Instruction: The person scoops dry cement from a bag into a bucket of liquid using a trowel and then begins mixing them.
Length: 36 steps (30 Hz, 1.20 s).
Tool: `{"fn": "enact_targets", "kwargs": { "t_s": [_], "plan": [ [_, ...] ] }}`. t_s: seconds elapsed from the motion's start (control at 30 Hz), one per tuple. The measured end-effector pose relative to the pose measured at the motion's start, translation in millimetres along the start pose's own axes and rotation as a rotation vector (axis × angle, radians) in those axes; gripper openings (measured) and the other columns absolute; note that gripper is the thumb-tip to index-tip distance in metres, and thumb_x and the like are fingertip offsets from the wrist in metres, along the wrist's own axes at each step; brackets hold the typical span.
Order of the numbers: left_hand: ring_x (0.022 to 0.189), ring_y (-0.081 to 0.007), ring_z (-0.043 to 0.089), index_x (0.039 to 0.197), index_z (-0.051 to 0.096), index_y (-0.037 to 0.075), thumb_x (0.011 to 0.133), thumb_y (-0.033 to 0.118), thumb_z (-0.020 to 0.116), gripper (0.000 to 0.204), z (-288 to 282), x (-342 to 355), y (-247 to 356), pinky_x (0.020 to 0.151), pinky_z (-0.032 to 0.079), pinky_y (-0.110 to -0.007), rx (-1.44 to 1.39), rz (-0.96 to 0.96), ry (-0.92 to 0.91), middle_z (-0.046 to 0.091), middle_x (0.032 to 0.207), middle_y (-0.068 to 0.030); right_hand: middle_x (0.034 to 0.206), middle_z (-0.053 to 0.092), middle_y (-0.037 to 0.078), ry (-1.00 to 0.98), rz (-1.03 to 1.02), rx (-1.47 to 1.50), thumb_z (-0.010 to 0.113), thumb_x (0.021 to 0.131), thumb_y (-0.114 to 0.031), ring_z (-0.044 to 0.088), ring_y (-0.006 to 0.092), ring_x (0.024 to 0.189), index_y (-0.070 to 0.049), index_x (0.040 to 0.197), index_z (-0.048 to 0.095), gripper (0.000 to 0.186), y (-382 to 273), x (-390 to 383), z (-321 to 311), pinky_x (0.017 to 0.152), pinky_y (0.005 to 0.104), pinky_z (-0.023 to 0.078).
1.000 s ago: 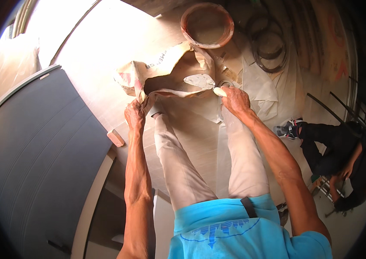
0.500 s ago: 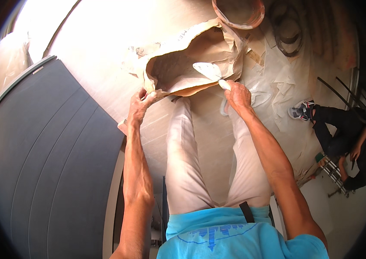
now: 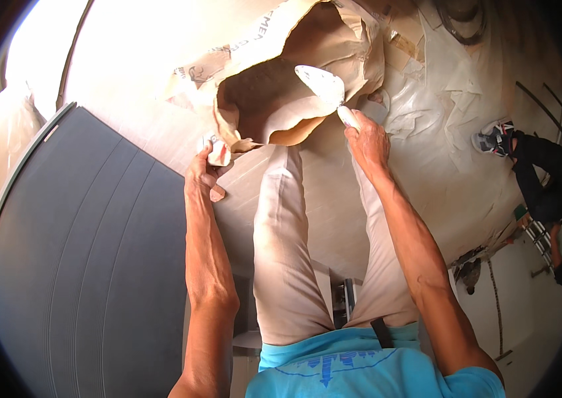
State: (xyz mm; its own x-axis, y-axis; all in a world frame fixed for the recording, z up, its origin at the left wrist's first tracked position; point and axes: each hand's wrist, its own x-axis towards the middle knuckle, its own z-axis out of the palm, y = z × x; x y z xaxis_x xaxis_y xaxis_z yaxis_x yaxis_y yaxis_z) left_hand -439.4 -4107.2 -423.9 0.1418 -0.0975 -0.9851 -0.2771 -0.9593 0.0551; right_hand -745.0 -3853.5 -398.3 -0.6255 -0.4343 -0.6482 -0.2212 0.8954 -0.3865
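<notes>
Two hands busy, right hand (image 3: 367, 140) closed on trowel (image 3: 324, 86), blade pointing up-left into paper sack (image 3: 274, 99), left hand (image 3: 205, 169) pinching its edge.

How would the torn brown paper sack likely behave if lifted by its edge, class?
The paper sack is probably floppy: its torn mouth sags and creases where the left hand pinches it. It likely tears easily, given its ragged edges. Its weight cannot be judged.

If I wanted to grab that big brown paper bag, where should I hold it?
Probably by the torn rim of the paper bag, coming from the near side. Its mouth gapes open toward the person and the paper is floppy. The left hand already pinches the rim's left corner; the right hand holds a trowel at the mouth.
</notes>
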Motion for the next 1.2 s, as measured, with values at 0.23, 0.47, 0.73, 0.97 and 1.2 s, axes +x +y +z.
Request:
{"fn": "enact_targets", "kwargs": {
  "t_s": [0.23,0.47,0.73,0.97,1.2],
  "plan": [
    [0.119,-0.0275,0.058,0.137,0.049,-0.003,0.098,0.033,0.062,0.054,4,-29,-25,0.099,0.048,-0.043,-0.031,0.320,0.016,0.059,0.131,-0.0131,0.103,0.070,0.018,0.006,0.076,0.011,0.069,0.082,-0.014,0.066,0.0412,0.096,-0.007,0.111,0.065,0.030,14,-3,15,0.081,0.0508,0.053],
    [0.075,-0.0148,0.059,0.115,0.061,-0.003,0.097,0.033,0.065,0.040,40,-76,-27,0.067,0.047,-0.029,0.060,0.488,0.044,0.066,0.096,-0.0071,0.101,0.070,0.017,-0.015,0.146,0.026,0.067,0.084,-0.020,0.066,0.0406,0.097,-0.010,0.110,0.066,0.027,25,-4,19,0.082,0.0508,0.053],
    [0.059,-0.0053,0.042,0.095,0.069,0.001,0.097,0.026,0.064,0.026,90,-139,-25,0.056,0.038,-0.023,0.535,0.644,0.120,0.060,0.075,0.0032,0.104,0.071,0.015,-0.068,0.206,-0.005,0.066,0.085,-0.019,0.066,0.0396,0.100,-0.011,0.111,0.066,0.027,26,-6,17,0.085,0.0515,0.052],
    [0.081,-0.0075,0.052,0.106,0.067,-0.002,0.099,0.017,0.061,0.022,103,-164,-27,0.077,0.045,-0.026,0.548,0.746,-0.021,0.066,0.090,-0.0003,0.107,0.070,0.016,-0.094,0.270,-0.008,0.068,0.086,-0.019,0.065,0.0382,0.104,-0.013,0.118,0.066,0.033,25,-3,11,0.087,0.0509,0.053],
    [0.080,-0.0116,0.052,0.103,0.065,-0.003,0.099,0.019,0.063,0.023,123,-179,-19,0.076,0.044,-0.028,0.700,0.890,0.011,0.063,0.085,-0.0029,0.104,0.070,0.020,-0.138,0.345,-0.003,0.068,0.083,-0.016,0.067,0.0397,0.099,-0.013,0.115,0.068,0.031,22,-1,17,0.090,0.0497,0.052]
  ]
}}
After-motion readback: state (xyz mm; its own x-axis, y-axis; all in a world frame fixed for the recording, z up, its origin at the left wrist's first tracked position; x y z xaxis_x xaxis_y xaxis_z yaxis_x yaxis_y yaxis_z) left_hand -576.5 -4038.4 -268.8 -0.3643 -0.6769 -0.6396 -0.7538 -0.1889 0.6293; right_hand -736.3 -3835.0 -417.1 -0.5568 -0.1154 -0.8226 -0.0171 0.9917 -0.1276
